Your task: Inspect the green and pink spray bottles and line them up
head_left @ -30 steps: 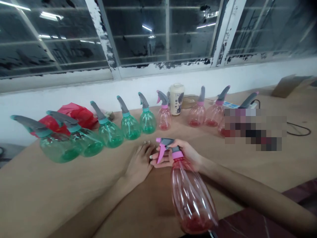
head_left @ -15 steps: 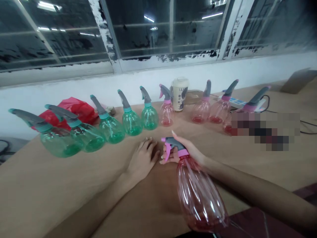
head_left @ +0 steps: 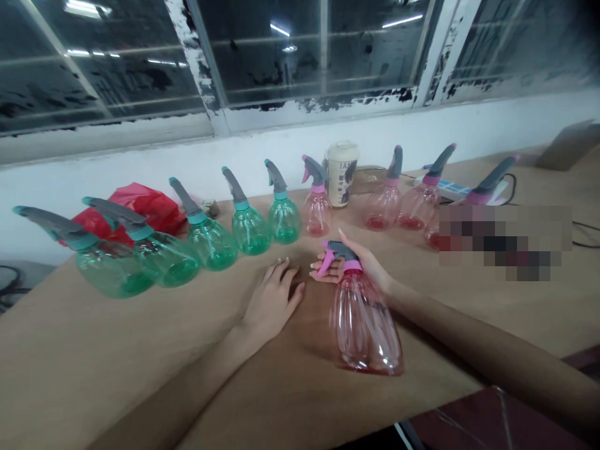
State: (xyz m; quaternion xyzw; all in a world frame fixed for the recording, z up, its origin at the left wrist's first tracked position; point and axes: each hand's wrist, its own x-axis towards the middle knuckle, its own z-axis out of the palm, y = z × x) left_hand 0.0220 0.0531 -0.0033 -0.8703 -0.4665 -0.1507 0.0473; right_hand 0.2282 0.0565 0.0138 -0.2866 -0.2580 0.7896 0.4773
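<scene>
pink spray bottle | translucent, ribbed | nozzle leftward | held near neck

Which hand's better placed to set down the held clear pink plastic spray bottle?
Likely the right hand: it holds the pink bottle near its neck, while the left hand lies palm-down on the brown tabletop.

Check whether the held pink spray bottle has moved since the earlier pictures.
Yes: the pink spray bottle in the right hand has moved forward, closer to the lidded cup.

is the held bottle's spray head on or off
On: the pink collar joins the grey head to the bottle in the right hand.
</scene>
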